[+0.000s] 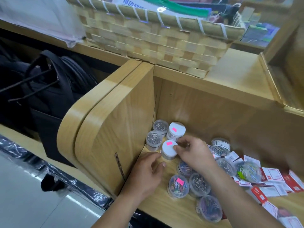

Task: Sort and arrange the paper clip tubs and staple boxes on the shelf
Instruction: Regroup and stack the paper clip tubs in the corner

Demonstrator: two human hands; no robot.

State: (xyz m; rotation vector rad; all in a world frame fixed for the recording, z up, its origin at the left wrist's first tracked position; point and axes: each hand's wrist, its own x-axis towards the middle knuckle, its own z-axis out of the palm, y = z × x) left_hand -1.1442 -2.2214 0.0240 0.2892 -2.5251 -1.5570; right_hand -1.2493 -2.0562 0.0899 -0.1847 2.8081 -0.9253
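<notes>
The right hand (192,153) pinches a white-lidded paper clip tub (168,149) near the shelf's side panel (115,129), the left hand (148,171) relaxed open; next it probably needs aligning with the tubs behind.

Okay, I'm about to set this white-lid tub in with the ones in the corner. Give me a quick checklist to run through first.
1. Grip on white-lid tub: ok, right hand fingers curl on its lid edge.
2. Tub upright: ok, lid faces up.
3. Left hand free: ok, open beside the tub, holding nothing.
4. Corner tubs standing: ok, three upright by the side wall.
5. Gap between tub and corner tubs: cannot tell, they look close or touching.
6. Staple boxes sorted: not ok, jumbled at right with loose tubs among them.
</notes>
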